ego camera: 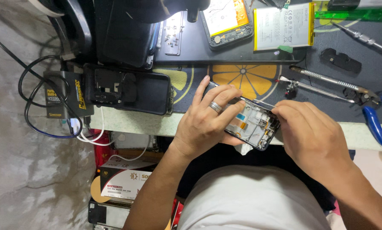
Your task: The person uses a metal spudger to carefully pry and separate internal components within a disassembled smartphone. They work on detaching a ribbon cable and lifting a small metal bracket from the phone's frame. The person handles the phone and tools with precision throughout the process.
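Phone guts on show: an opened phone (252,123) with its back off sits right at the front edge of the table (157,123), half hanging over the person's lap. Left hand (208,121), ring on one finger, is wrapped over the phone's left end, fingers pressed down on the frame and thumb tucked under, so it's clamped on it. Right hand (310,138) comes in from the other side with its fingertips bunched tight at the phone's top right corner; looks like it's pinching the edge or some small part there, but I can't tell which, the fingers hide it.

Stuff around it: a black phone back cover (131,91) lies flat to the left, just beside a black and yellow charger box (65,96) with cables (33,106) trailing off it. Further back there's another opened phone (227,19) and a battery (283,26) next to it, both well apart from the hands. Right of the hands are a screwdriver (323,79), a small brush (310,88), and blue-handled pliers (376,117). The mat (246,74) has an orange slice print on it.
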